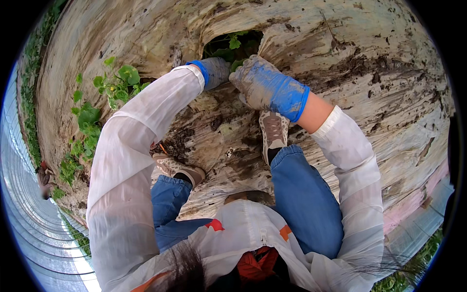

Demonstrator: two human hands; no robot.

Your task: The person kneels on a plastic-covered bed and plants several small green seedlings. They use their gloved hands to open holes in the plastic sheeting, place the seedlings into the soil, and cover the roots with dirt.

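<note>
Both hands wear blue gloves caked with mud and meet at the near edge of a torn opening in a dirty plastic ground film (226, 16). My left hand (216, 73) reaches into the opening's near left side; its fingers are mostly hidden. My right hand (268, 85) is curled at the near right edge, its fingertips close to a green leaf (237, 65). What either hand grips cannot be made out. Inside the dark opening stands a leafy green plant (234, 43).
Leafy vine plants (89, 116), one with a small yellow flower, grow through the film at the left. My shoes (273, 131) stand on the film, with soil crumbs (182, 140) around them. Ribbed translucent greenhouse sheeting (40, 241) curves along the far left.
</note>
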